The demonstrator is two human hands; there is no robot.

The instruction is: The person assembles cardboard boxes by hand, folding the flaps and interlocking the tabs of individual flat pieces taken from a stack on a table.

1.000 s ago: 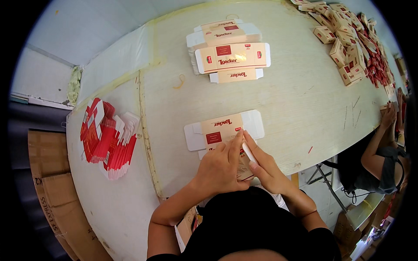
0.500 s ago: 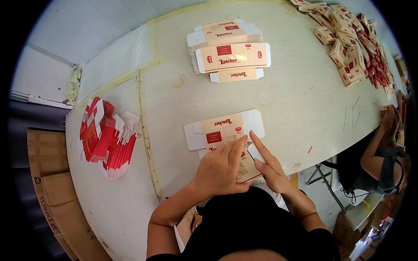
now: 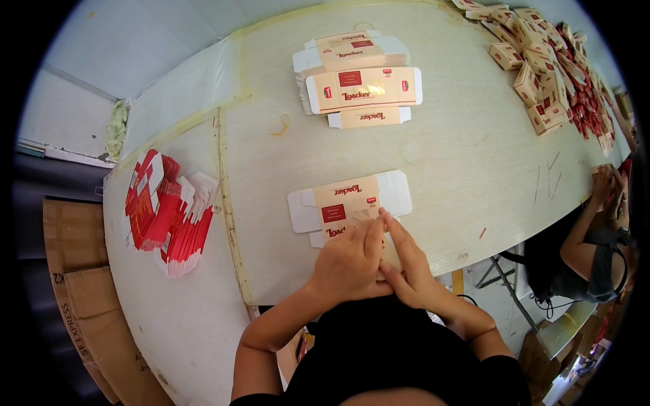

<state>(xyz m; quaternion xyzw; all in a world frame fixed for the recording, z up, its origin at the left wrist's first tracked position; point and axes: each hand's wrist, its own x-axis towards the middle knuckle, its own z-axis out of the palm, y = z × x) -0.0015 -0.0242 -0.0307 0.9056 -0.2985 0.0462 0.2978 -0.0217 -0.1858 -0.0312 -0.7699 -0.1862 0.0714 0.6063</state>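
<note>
At the table's near edge I hold a small cream carton [image 3: 391, 255] between both hands. My left hand [image 3: 344, 265] lies over its left side with the fingers together, hiding much of it. Closed against the carton's right end is my right hand [image 3: 411, 272], its thumb bent low and its fingertips meeting the left ones at the top. Under and beyond my hands lies a flat cream carton blank [image 3: 349, 191] with white end flaps, partly covered. Whether the held carton's right end is fully folded in, I cannot tell.
A stack of cream carton blanks [image 3: 365, 88] lies farther back, near a rubber band [image 3: 281, 126]. Red-and-white folded cartons [image 3: 169, 213] sit at the left. Made-up boxes [image 3: 538, 64] and small red packets [image 3: 588, 111] are heaped far right. Another person's hands [image 3: 604, 184] work at the right edge.
My right hand has moved left and closed in on the carton's right end. The white flap that stood out there no longer shows. My left hand has hardly moved.
</note>
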